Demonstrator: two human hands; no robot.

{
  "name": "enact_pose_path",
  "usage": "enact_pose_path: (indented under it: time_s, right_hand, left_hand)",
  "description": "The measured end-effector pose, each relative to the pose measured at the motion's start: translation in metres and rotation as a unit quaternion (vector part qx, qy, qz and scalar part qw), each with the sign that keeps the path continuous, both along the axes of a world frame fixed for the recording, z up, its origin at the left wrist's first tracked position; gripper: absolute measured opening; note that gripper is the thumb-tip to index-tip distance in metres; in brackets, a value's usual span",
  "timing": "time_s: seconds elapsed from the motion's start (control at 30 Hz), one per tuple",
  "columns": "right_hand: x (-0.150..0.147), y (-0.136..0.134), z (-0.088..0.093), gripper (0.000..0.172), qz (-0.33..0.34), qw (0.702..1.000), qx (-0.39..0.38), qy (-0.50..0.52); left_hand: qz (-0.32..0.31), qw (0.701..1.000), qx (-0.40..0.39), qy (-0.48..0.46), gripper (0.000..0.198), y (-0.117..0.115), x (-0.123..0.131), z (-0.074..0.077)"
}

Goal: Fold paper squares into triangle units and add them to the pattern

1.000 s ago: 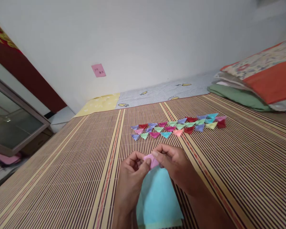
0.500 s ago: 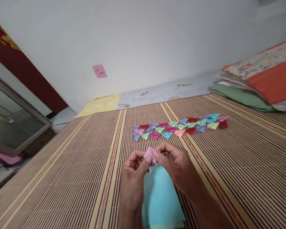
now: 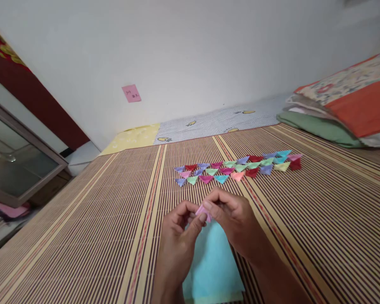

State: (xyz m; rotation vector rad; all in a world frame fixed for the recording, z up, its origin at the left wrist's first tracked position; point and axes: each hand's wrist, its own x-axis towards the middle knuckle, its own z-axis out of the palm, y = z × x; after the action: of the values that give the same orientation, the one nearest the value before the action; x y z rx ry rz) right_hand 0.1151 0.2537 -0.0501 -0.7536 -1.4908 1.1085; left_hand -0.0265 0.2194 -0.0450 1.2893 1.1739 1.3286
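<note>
A small piece of folded pink paper (image 3: 204, 212) is pinched between both my hands. My left hand (image 3: 180, 236) grips its lower left side with thumb and fingers. From the upper right, my right hand (image 3: 229, 215) holds it with thumb and forefinger, covering part of the folds. Beneath the hands lies a light blue sheet (image 3: 215, 266), partly hidden by them. Beyond my fingers, folded paper triangles in several colours sit in rows, among them a dark pink triangle (image 3: 206, 179) and a turquoise triangle (image 3: 221, 179).
The striped mat (image 3: 98, 219) covers the surface. Folded bedding (image 3: 351, 109) is stacked at the right. A checked cloth (image 3: 205, 124) runs along the white wall, where a pink note (image 3: 131, 93) is stuck. A glass-panelled cabinet (image 3: 15, 156) stands at the left.
The pink paper has tilted and moved slightly right and down, so less of it shows. My left thumb has shifted right along with it. The paper triangles stay in their rows.
</note>
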Motion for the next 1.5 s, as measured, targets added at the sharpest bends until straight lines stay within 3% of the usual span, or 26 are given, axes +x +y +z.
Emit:
enact_pose_path:
  time_s: [0.2,0.27,0.37,0.47,0.53,0.63,0.77,0.87,0.93,1.2,1.5]
  right_hand:
    - [-0.006,-0.005,0.003,0.022,-0.117,0.989,0.074,-0.049]
    - [-0.006,-0.004,0.003,0.023,-0.103,0.991,0.072,-0.043]
    - [-0.005,-0.001,-0.001,0.014,-0.032,0.999,0.008,-0.007]
    - [-0.006,-0.001,-0.003,0.011,-0.026,1.0,-0.008,-0.001]
    - [-0.009,-0.003,-0.003,0.004,-0.049,0.998,0.027,0.003]
    - [-0.013,-0.004,-0.001,0.01,-0.115,0.986,0.117,-0.011]
    - [-0.013,-0.003,-0.009,0.018,-0.215,0.934,0.265,-0.106]
    - [-0.014,0.0,-0.018,0.019,-0.241,0.892,0.342,-0.169]
    - [-0.016,0.0,-0.021,0.017,-0.244,0.879,0.364,-0.185]
    - [-0.014,-0.002,-0.006,0.018,-0.211,0.936,0.258,-0.111]
    - [-0.003,0.006,-0.007,0.018,-0.157,0.936,0.279,-0.15]
  left_hand:
    - [-0.009,0.999,-0.013,-0.045,0.019,0.0,0.006,-0.001]
    - [0.005,0.997,-0.016,-0.072,0.019,0.001,0.007,-0.002]
    - [0.04,0.988,-0.011,-0.148,0.017,0.004,0.006,-0.005]
    - [0.054,0.973,-0.006,-0.224,0.016,0.007,0.007,-0.007]
    - [0.045,0.971,-0.003,-0.234,0.016,0.008,0.008,-0.007]
    - [0.055,0.974,-0.007,-0.219,0.016,0.007,0.011,-0.006]
    - [0.081,0.976,-0.035,-0.197,0.03,0.002,0.011,-0.001]
    - [0.062,0.982,-0.028,-0.178,0.032,0.0,0.009,0.001]
    - [0.062,0.982,-0.008,-0.176,0.025,0.0,0.008,0.0]
    - [0.049,0.968,0.002,-0.248,0.019,0.005,0.002,-0.002]
    - [0.039,0.985,0.013,-0.168,0.018,0.004,-0.001,-0.006]
